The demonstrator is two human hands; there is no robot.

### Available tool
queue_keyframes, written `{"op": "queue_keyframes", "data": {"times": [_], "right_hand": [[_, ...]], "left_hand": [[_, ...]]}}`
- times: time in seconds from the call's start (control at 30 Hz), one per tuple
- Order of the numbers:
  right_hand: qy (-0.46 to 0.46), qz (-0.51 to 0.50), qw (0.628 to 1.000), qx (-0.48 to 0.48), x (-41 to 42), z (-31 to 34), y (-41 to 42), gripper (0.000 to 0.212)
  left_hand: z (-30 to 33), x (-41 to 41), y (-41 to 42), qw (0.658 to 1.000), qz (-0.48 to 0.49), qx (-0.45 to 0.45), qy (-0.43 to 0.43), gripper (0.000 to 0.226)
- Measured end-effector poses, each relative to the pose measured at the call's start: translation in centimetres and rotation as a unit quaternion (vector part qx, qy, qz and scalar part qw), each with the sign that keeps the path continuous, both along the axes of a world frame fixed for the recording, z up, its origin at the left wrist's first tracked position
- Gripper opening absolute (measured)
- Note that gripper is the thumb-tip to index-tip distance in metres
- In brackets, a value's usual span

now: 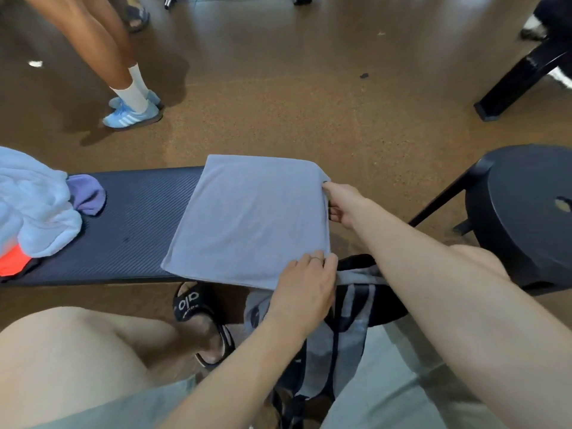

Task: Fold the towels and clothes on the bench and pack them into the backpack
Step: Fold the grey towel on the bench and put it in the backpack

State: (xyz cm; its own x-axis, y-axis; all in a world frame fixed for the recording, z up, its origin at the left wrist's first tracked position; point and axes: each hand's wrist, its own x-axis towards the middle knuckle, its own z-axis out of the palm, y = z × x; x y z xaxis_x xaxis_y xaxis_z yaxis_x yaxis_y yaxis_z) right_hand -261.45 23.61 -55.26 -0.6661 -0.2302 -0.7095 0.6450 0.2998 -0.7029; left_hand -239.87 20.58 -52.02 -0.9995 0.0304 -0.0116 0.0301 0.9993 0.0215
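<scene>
**Both hands holding a folded grey towel at the bench's right end**

I am watching from the head camera, looking down. The left hand point(305, 287) is resting on the near right corner of a folded grey towel point(250, 218), its fingers bent over the edge and gripping the cloth. The right hand point(342, 202) is reaching further out and pinching the towel's far right corner between thumb and fingers.

The towel is lying flat as a neat rectangle on the right end of a dark blue bench point(136, 218), overhanging its near and far edges. Just below the hands, between the person's knees, a grey and black backpack point(346, 329) is standing on the floor.

On the bench's left end, well apart from the towel, a pale blue towel point(34, 199) is lying crumpled, touching a purple cloth point(88, 193) and covering part of an orange garment point(12, 261).

A black stool point(526, 218) is standing to the right. Another person's legs and blue trainers point(131, 114) are showing beyond the bench.
</scene>
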Motion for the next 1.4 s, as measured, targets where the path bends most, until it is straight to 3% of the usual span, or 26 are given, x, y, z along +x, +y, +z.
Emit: {"op": "queue_keyframes", "data": {"times": [0.07,0.2,0.3,0.4,0.47,0.6,0.73,0.9,1.2,1.4], "right_hand": [[0.001,-0.034,0.999,-0.013,-0.5,-0.7,-0.8,0.051],[0.015,-0.086,0.996,-0.009,-1.0,-0.6,-1.1,0.003],[0.051,-0.11,0.993,0.005,-1.9,0.0,-0.5,0.018],[0.121,-0.116,0.986,0.017,-2.8,2.4,-0.2,0.013],[0.17,-0.105,0.98,0.016,-3.0,4.3,-0.4,0.011],[0.28,-0.052,0.958,0.024,-2.2,8.0,-2.7,0.005],[0.378,0.058,0.921,0.069,-0.6,10.3,-7.5,0.019],[0.398,0.18,0.894,0.099,1.5,10.3,-14.6,0.028],[0.405,0.23,0.864,0.19,2.8,5.8,-23.4,0.03],[0.399,0.221,0.862,0.222,2.5,3.5,-24.1,0.023]], "left_hand": [[0.0,-0.3,-0.3,1.0,-0.004,0.001,-0.016,0.041],[1.0,-0.1,-0.9,0.999,-0.009,0.005,-0.043,0.047],[1.9,0.4,-1.5,0.999,0.018,0.022,-0.047,0.047],[3.9,1.4,-2.5,0.985,0.089,0.145,-0.015,0.024],[5.6,1.9,-3.6,0.956,0.135,0.259,-0.024,0.008],[7.7,3.1,-5.9,0.916,0.142,0.376,-0.017,0.015],[8.4,4.4,-9.3,0.917,0.134,0.371,-0.053,0.029],[8.0,6.2,-15.0,0.902,0.172,0.379,-0.115,0.021],[5.7,6.5,-23.8,0.851,0.217,0.436,-0.197,0.014],[3.7,5.6,-25.7,0.87,0.21,0.379,-0.236,0.013]]}}
